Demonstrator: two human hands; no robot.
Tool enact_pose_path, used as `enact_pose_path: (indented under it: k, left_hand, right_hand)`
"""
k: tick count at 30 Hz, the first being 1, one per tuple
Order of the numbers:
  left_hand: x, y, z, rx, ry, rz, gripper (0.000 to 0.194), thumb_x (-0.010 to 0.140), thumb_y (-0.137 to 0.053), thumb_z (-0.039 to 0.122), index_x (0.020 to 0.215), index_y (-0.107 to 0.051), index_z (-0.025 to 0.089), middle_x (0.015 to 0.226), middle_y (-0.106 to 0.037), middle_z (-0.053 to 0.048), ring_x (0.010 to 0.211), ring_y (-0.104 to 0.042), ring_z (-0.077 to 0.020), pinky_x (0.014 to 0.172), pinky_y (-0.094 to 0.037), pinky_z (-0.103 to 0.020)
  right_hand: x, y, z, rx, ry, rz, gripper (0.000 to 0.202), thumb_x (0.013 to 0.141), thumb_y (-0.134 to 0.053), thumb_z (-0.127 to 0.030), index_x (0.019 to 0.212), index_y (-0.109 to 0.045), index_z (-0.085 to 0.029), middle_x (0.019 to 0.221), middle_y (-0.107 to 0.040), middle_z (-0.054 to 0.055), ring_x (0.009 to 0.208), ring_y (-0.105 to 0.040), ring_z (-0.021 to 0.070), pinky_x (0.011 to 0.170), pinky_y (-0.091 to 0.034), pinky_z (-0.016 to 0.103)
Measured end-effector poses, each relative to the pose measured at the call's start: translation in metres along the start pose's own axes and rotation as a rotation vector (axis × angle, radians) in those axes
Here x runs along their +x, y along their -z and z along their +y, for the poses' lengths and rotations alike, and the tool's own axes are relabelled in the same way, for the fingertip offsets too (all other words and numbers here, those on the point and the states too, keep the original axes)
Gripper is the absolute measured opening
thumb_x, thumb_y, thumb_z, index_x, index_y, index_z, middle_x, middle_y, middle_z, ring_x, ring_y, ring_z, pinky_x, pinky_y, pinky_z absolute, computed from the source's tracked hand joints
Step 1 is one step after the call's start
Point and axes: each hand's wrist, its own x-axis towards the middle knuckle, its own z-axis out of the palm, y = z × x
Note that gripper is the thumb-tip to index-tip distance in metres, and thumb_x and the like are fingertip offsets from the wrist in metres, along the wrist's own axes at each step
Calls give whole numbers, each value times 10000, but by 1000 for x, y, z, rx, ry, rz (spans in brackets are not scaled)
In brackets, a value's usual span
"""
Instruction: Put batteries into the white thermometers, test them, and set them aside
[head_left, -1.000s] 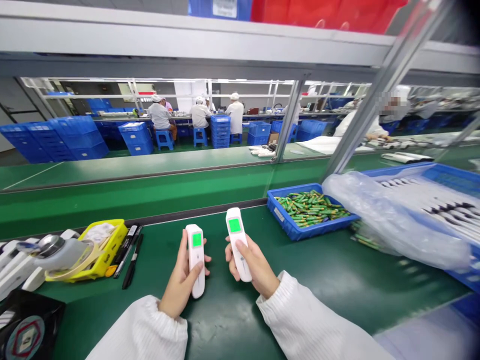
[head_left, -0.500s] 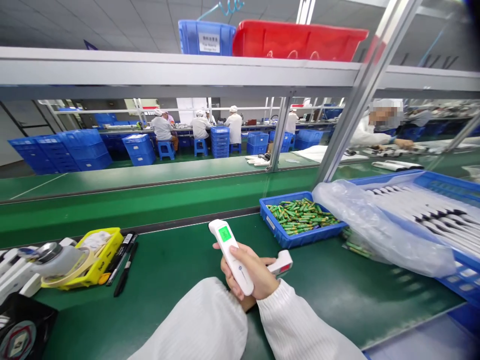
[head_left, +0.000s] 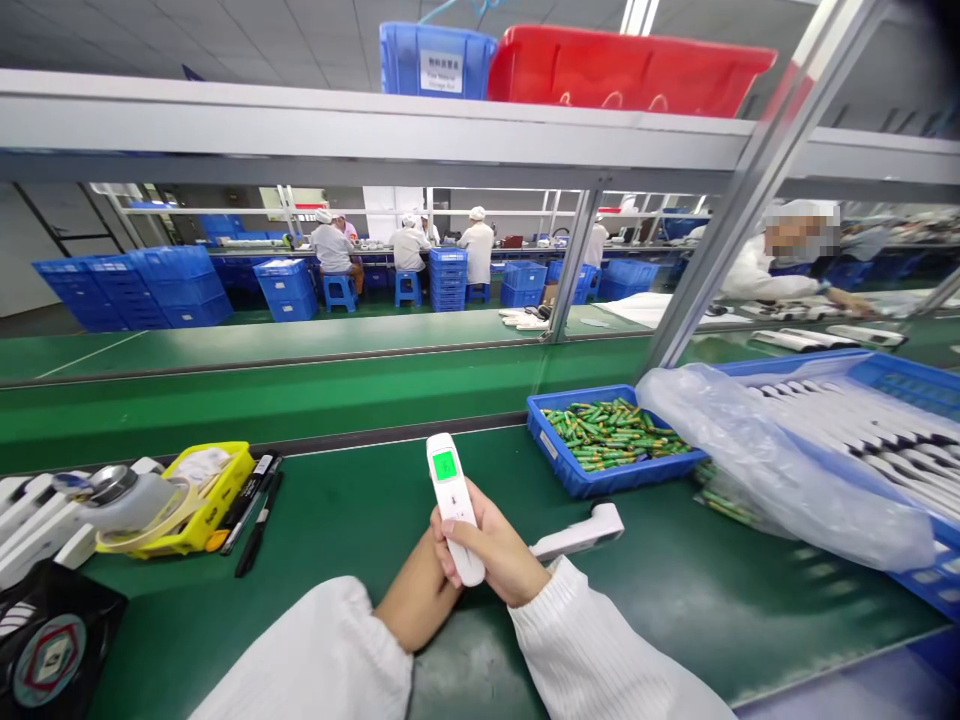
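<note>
My right hand (head_left: 501, 555) is closed around a white infrared thermometer (head_left: 454, 505), thumb across its front, with its green screen lit and head pointing away from me. My left forearm (head_left: 420, 590) crosses beneath it from the left; the left hand itself is hidden behind the right, so its fingers do not show. A second white thermometer (head_left: 581, 532) sticks out to the right from behind my right wrist, low over the green work surface (head_left: 360, 540). Its handle end is covered, and I cannot tell whether my left hand grips it.
A blue tray of green batteries (head_left: 611, 440) sits ahead right, beside a plastic bag (head_left: 780, 460) draped over a blue crate (head_left: 930, 580). Left are a yellow basket (head_left: 214, 505), black pens (head_left: 259, 525) and a bottle (head_left: 124, 500). A metal post (head_left: 765, 190) and co-worker (head_left: 795, 250) are beyond.
The view has shifted slightly. My left forearm has come further into view under the right hand. The second thermometer has moved right and turned; its red screen no longer shows.
</note>
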Motion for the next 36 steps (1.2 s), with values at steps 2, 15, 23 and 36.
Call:
enact_pose_path:
  k: [2,15,23,36]
  left_hand:
    - [-12,30,-10,-72,-35,10,259,851,-550,288,1088,-625,217,1242,-576,-91,1158,-514,-235,1022,-372,-420]
    - [-26,65,-13,-612,12,96,636,886,-493,374,1435,-179,306,1272,-527,-69,1152,-510,-227,976,-390,-371]
    - [-33,64,-13,-548,13,33,720,857,-560,328,1438,-135,323,1324,-503,-58,1176,-489,-219,1014,-341,-356]
    - [-33,71,-12,-542,50,-35,764,831,-599,301,1443,-141,310,1311,-538,-75,1209,-472,-242,1046,-285,-386]
  right_hand:
    - [0,-3,7,52,-2,-58,239,770,-611,-237,910,-422,-195,693,-550,-45,413,-510,69,330,-396,148]
    - [-7,-9,37,9,-132,-197,331,885,-548,-409,1104,-406,-206,813,-549,-5,525,-586,96,406,-461,183]
    - [-7,-11,42,4,-188,-185,388,849,-620,-383,1103,-383,-209,733,-544,-40,438,-539,72,350,-426,155]
    - [-8,-18,46,-8,-302,-188,613,844,-593,-480,1266,-249,-200,723,-600,-9,568,-645,152,515,-517,258]
